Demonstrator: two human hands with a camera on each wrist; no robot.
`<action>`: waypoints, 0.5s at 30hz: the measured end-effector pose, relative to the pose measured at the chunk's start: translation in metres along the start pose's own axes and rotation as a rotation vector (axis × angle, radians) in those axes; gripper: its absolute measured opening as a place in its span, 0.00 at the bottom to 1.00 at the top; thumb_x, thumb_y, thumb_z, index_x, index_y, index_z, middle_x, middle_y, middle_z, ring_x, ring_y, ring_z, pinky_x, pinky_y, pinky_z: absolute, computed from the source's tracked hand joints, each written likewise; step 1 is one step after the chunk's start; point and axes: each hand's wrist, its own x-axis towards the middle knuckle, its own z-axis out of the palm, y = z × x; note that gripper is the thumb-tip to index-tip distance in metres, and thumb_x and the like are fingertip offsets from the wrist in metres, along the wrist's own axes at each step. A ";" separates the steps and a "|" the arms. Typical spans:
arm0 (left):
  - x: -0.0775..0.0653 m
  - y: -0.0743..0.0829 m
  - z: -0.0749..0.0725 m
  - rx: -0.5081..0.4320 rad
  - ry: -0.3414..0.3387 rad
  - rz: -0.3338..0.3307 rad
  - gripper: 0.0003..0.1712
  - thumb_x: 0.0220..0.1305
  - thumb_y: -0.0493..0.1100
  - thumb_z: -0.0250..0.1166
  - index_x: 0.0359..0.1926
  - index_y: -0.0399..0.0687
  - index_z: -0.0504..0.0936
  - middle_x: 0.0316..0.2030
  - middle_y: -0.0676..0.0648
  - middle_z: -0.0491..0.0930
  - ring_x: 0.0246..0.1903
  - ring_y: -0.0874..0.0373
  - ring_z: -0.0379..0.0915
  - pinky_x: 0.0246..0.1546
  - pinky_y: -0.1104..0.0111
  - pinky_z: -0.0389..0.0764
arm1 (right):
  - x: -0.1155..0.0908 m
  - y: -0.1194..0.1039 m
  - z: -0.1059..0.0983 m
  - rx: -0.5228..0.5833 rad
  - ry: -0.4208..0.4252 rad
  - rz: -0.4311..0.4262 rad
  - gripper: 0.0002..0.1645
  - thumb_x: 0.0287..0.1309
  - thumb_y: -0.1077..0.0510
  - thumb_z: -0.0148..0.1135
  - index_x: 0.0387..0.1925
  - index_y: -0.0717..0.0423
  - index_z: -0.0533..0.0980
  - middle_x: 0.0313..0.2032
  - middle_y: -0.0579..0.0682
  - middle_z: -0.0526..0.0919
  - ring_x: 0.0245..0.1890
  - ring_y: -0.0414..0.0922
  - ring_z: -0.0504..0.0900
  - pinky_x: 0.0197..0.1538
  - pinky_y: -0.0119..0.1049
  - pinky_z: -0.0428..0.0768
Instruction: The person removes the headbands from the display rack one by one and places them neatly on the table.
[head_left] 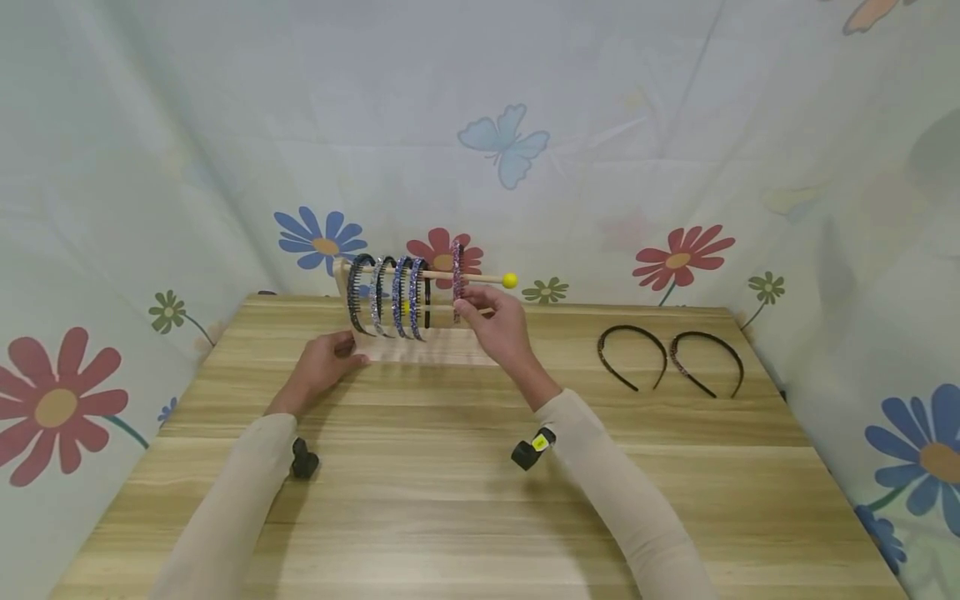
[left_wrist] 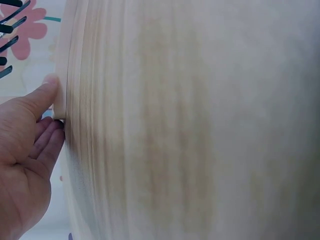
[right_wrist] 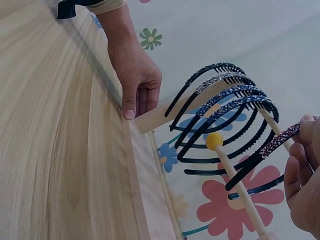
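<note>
Four headbands (head_left: 397, 296) hang on a wooden rack (head_left: 442, 353) in the head view, L of the R hand's fingers. R hand (head_left: 501, 325) has thumb & fingers closed in a pinch on a pink glitter headband (head_left: 457, 275), which looks to be round the upper dowel (head_left: 487, 277), w/ the yellow ball (head_left: 510, 281) just R of those fingers. Two more headbands (head_left: 632, 327) lie on the bench (head_left: 435, 500), well R of them.

L wrist view: L hand (left_wrist: 25, 157) pinches the base end betw. thumb & fingers, prob. to steady it.

R wrist view: same pinch at frame edge, fingers partly cut off; the four hang beyond the fingertips.

Step, best guess: loading the pink one, tho unloading can't be ruled out. If loading, next move calls for sliding it L to the row, arch over dowel, base held firm, then letting go.
</note>
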 end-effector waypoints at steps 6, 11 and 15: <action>-0.001 -0.001 -0.001 -0.011 -0.010 -0.006 0.38 0.68 0.49 0.70 0.71 0.34 0.70 0.65 0.33 0.74 0.64 0.38 0.74 0.65 0.47 0.75 | 0.002 -0.007 -0.005 0.020 0.009 -0.019 0.13 0.66 0.57 0.69 0.47 0.61 0.85 0.40 0.55 0.89 0.40 0.48 0.86 0.42 0.36 0.88; -0.001 -0.003 -0.001 -0.005 -0.010 0.004 0.38 0.68 0.49 0.70 0.71 0.33 0.70 0.65 0.33 0.74 0.64 0.37 0.74 0.65 0.46 0.75 | 0.002 -0.009 -0.009 0.019 0.014 -0.001 0.14 0.66 0.56 0.69 0.48 0.61 0.84 0.41 0.55 0.88 0.42 0.48 0.86 0.44 0.37 0.88; 0.000 -0.004 -0.001 -0.001 -0.007 0.009 0.38 0.68 0.49 0.70 0.71 0.33 0.70 0.65 0.33 0.74 0.64 0.37 0.74 0.65 0.46 0.75 | 0.002 -0.010 -0.013 0.012 0.018 0.003 0.14 0.67 0.55 0.68 0.48 0.61 0.84 0.41 0.55 0.88 0.42 0.48 0.85 0.46 0.39 0.88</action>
